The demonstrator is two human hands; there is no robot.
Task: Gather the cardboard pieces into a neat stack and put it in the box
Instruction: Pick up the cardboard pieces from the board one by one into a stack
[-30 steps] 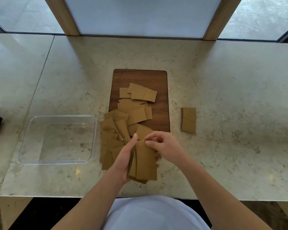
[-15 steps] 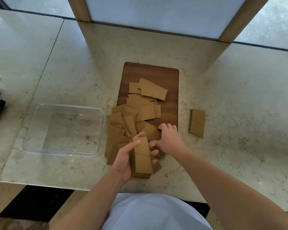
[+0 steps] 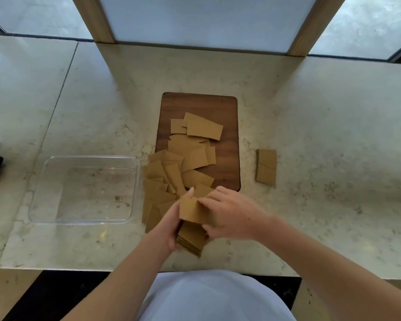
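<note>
My left hand grips the cardboard stack; my right hand pinches one cardboard piece onto it.

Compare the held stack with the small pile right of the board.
The held stack is gripped between the left hand and right hand near the counter's edge; the small pile lies untouched on the counter. The held stack looks thicker, with many layers; the small pile shows few. Both are brown cardboard.

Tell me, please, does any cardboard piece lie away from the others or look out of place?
Yes. Two cardboard pieces lie alone on the counter, right of the wooden board, apart from the loose heap. The clear box holds none yet.
</note>
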